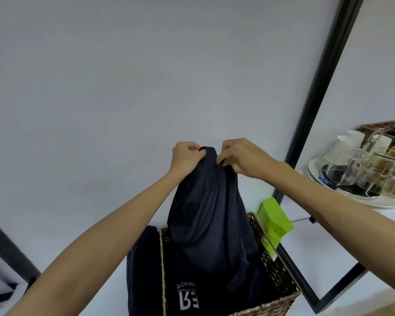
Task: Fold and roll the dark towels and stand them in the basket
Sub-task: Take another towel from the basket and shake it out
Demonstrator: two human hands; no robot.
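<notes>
Both hands, left hand [184, 157] and right hand [242, 157], pinch the dark towel's [209, 210] top edge, fingers clamped; cloth hangs toward six o'clock into the basket [273, 258].

green pouch [274, 221] by black frame [315, 115] | glassware [360, 169] on white plate [315, 169]

The light is soft and even, a little dim, with a cool grey-blue tone on the plain pale wall [146, 76]. Shadows are weak. The dark navy cloth towel [205, 208] is underexposed, so its folds show only faintly. Small bright reflections sit on the clear glass jars and cups [360, 165] at the far right. The wide lens bends the straight black metal frame bar [317, 110] and stretches the forearms near the lower edges. The whole picture is slightly soft, more so at the corners.
</notes>
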